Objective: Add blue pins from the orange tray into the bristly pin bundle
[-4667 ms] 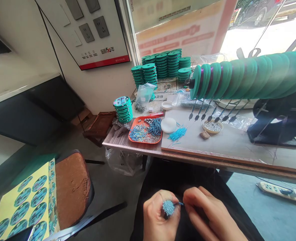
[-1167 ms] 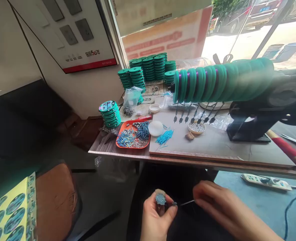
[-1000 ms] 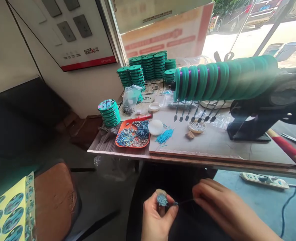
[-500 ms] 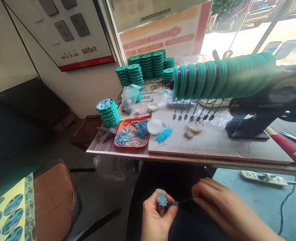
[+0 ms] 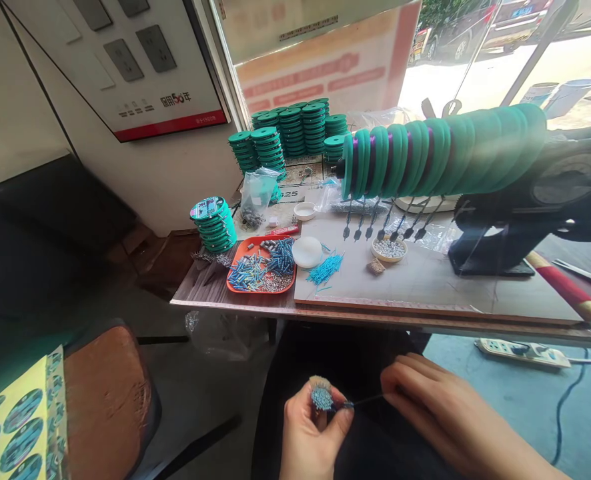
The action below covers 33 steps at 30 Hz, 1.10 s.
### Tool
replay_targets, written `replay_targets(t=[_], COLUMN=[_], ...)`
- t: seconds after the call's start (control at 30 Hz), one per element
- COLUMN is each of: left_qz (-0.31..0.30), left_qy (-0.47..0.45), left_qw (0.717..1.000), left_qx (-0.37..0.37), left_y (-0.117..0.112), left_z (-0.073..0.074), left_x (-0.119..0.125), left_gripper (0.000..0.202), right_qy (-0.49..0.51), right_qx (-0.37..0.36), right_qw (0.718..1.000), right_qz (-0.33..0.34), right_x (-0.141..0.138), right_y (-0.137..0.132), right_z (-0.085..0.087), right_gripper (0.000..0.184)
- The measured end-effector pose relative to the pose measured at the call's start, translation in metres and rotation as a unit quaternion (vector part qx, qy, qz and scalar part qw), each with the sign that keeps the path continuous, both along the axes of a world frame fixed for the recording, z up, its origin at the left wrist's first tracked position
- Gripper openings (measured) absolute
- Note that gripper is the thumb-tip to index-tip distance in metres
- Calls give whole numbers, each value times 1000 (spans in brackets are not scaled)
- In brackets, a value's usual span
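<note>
While the left hand [image 5: 309, 433] closes its fingers and thumb around one tight bundle of blue tubes [image 5: 320, 398], the bundle stands ends-up out of the top of the fist, low in the view and below the table's [image 5: 235, 301] front edge. The thumb tip presses a tiny piece beside the bundle, too small to make out. To its right, the right hand [image 5: 428, 410] pinches one thin dark needle [image 5: 368, 401] between thumb and fingertips, and the needle's point reaches across to the left thumb tip. On the wall panel [image 5: 175, 100] a red "50" can be read among characters. A paper at the table's back edge shows "25". The print on the sticker sheet [image 5: 10, 433] at far left is too blurred to read. Near the table's front left corner stand one stack of green spools [image 5: 214, 223] and one orange tray [image 5: 235, 288] of blue tubes. Then come one white lid [image 5: 307, 252], one loose heap of blue tubes [image 5: 328, 267], and one small bowl [image 5: 388, 248] of silver beads.
</note>
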State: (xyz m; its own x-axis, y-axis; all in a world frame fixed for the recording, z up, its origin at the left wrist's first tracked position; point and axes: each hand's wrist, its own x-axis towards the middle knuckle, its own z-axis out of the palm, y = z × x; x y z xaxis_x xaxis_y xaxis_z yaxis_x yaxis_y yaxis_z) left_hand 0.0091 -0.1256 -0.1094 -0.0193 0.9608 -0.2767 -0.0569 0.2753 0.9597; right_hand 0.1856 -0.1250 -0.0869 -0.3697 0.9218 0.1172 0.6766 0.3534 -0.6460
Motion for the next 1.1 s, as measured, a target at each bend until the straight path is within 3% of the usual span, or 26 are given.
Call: replay_targets(t=[0.37,0.53,0.6,0.67,0.73,0.8,0.87,0.97,1.1], left_qz=[-12,-41,-55,-55,-42,-25,-5,15,2], left_qy=[9,93,127,132,110,78,43,-1,-44], left_qw=[1000,995,990,990,993,996,998,998,994], left_qx=[3,24,36,23,-7,-30,-42,-61,-96], left_y=[0,-1,-1,0,1,2,4,5,6], left_z=[0,0,2,5,8,9,10,7,1], left_x=[0,-1,-1,0,1,3,3,3,1], left_gripper=[13,12,11,10,9,10,11,14,20], right_qy=[-13,-56,-54,-23,27,90,167,268,310], right_qx=[20,104,104,37,-81,-195,-264,-292,-278], right_qw=[1000,993,993,999,996,977,949,916,904], right_qz=[-5,3,4,6,2,-16,-39,-65,-98], right_x=[-1,-5,-5,-5,-4,-4,-6,-13,-24], right_y=[-2,0,3,7,12,17,21,24,27], right_z=[-3,2,5,7,7,6,1,-7,-15], right_gripper=[20,22,23,20,16,16,22,29,36])
